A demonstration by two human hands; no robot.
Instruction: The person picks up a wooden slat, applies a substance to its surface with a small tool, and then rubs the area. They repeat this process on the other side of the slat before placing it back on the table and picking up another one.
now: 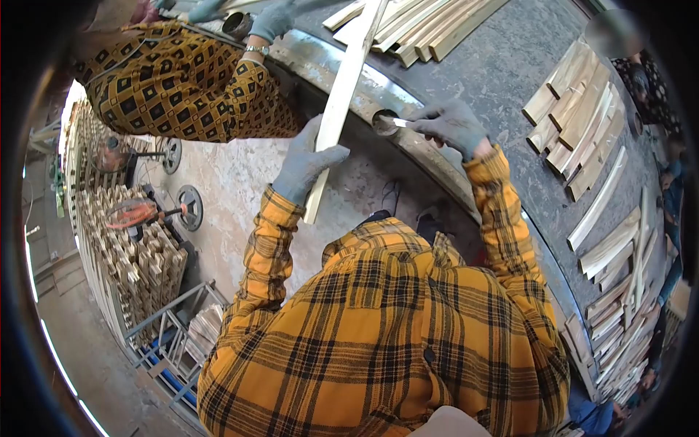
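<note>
A long pale wooden slat slants up across the bench edge. My gloved left hand is closed round it near its lower end, thumb across the face. My gloved right hand pinches a small, thin, light-coloured tool; its exact kind is hard to tell. The tool's tip reaches the mouth of a small round dark pot at the bench edge. Greyish stuff shows inside the pot.
On the grey bench lie a fan of wooden slats and more slats along the right. A co-worker in a patterned top stands at left, a gloved hand near another pot. Stacked wood stands behind.
</note>
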